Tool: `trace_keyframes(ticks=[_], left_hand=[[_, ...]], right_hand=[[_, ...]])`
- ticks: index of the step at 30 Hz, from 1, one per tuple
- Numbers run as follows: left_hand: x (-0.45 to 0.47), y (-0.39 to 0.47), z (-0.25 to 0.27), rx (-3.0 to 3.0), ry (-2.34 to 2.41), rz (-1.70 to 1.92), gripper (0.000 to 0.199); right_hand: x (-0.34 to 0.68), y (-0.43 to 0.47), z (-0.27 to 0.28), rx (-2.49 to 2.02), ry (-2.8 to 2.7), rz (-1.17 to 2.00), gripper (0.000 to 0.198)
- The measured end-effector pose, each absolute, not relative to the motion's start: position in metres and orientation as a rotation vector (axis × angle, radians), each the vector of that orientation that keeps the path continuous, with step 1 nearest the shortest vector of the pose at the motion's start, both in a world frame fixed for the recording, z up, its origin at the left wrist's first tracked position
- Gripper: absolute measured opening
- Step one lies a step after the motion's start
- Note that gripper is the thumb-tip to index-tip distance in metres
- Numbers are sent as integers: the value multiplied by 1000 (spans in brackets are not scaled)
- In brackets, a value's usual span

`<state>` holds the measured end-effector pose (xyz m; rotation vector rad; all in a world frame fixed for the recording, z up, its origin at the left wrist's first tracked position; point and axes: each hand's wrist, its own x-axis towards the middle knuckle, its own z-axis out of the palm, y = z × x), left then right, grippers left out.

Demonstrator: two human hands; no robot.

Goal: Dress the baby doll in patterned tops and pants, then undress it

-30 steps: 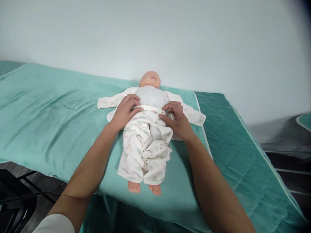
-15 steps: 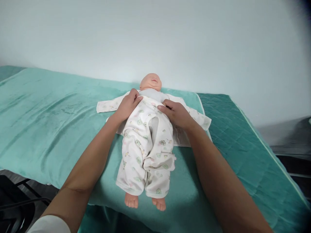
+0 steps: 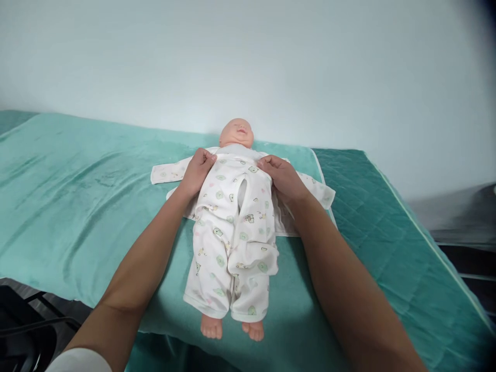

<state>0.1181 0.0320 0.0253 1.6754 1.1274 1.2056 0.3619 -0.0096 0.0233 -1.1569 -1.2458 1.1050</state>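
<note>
A baby doll (image 3: 237, 132) lies on its back, head toward the wall and bare feet toward me. White printed baby pants (image 3: 248, 232) cover its legs and belly, with a slit at the crotch showing grey-white beneath. My left hand (image 3: 199, 168) pinches the waistband at its left corner. At the other side, my right hand (image 3: 281, 175) grips the waistband, its fingers partly hidden behind the cloth. Under the doll a white printed baby shirt (image 3: 166, 173) is spread, its sleeves stretched out to both sides.
The light green blanket (image 3: 96, 206) under the doll has creases at left. A darker quilted cover (image 3: 372, 217) lies at right. Behind stands a pale wall (image 3: 248, 62). A black chair-like object (image 3: 23, 330) is at the lower left.
Both hands have spread the waistband wider and flatter across the doll's belly. My left hand moved slightly left, and the crotch slit has narrowed.
</note>
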Motion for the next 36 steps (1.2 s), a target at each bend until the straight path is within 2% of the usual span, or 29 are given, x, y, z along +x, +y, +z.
trace_keyframes(ticks=[10, 19, 25, 30, 36], left_hand=[[109, 26, 16, 1572, 1393, 1475, 18], [102, 21, 18, 1841, 1364, 1076, 18], [94, 12, 20, 1902, 1386, 981, 11], [94, 12, 21, 1940, 1503, 940, 5], [95, 12, 18, 1970, 1569, 859, 7]], right_hand=[[373, -14, 15, -1173, -1061, 1070, 37], [358, -18, 8, -1158, -1067, 1034, 42], [370, -28, 10, -1224, -1207, 1014, 33], [376, -38, 14, -1378, -1400, 787, 24], [366, -37, 10, -1601, -1629, 279, 12]])
